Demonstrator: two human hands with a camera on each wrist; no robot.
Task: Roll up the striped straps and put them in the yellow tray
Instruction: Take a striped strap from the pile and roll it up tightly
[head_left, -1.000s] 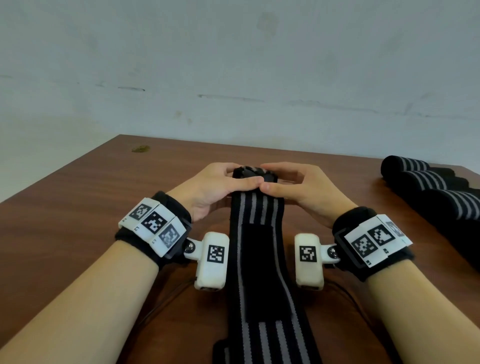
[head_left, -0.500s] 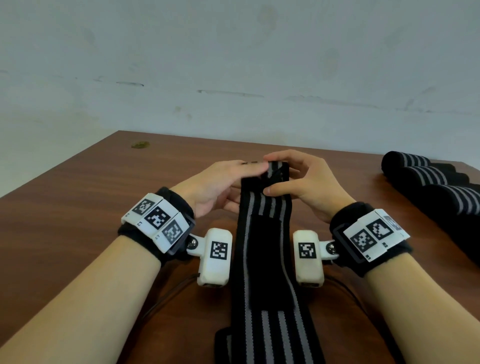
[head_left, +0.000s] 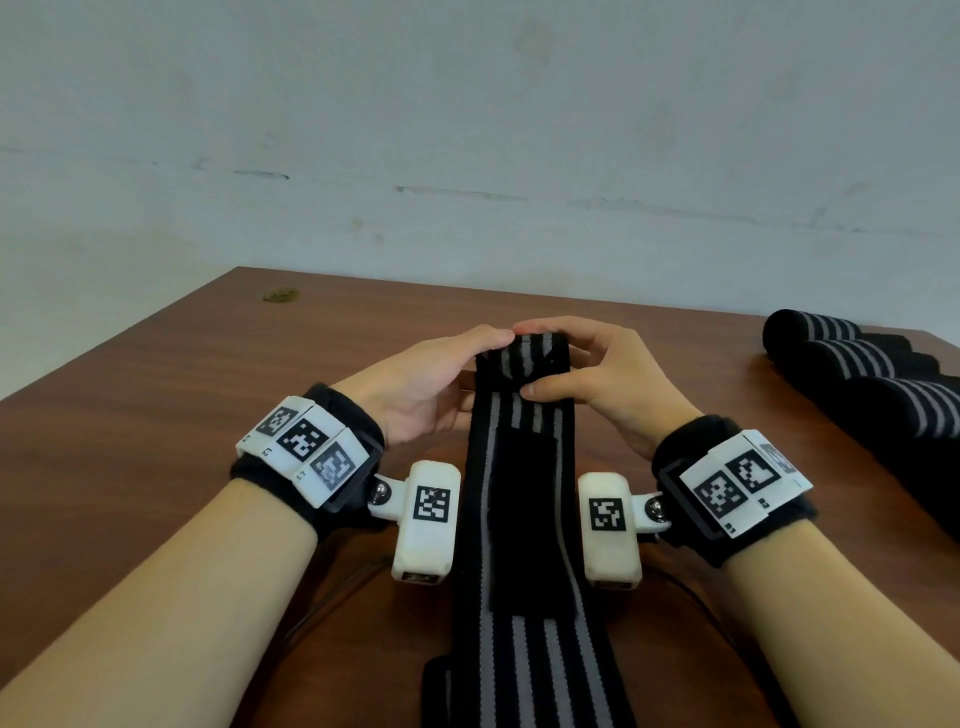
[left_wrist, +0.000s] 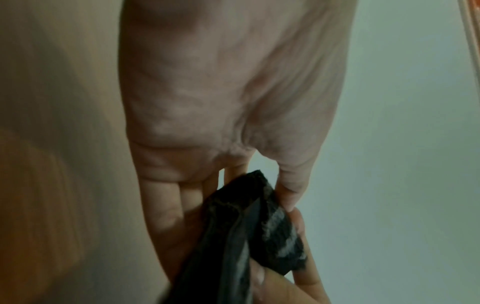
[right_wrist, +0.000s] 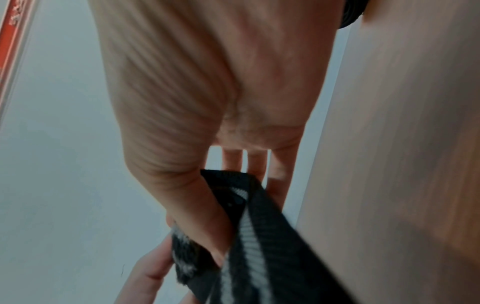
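A black strap with grey stripes (head_left: 519, 519) runs from the table's near edge away from me, lifted at its far end. That far end is folded over into a small first turn (head_left: 524, 358). My left hand (head_left: 441, 384) pinches the fold from the left and my right hand (head_left: 587, 374) pinches it from the right, thumb on the near face. The left wrist view shows the folded strap end (left_wrist: 259, 222) between my fingers, and the right wrist view shows the strap (right_wrist: 249, 230) under my thumb. The yellow tray is not in view.
Several rolled striped straps (head_left: 872, 384) lie in a row at the right side of the brown wooden table (head_left: 156, 415). A pale wall rises behind the table's far edge. A small stain (head_left: 280, 295) marks the far left corner.
Both hands have raised the strap's far end off the table and turned it over toward me, so the fold now stands higher. The rolled straps have not moved.
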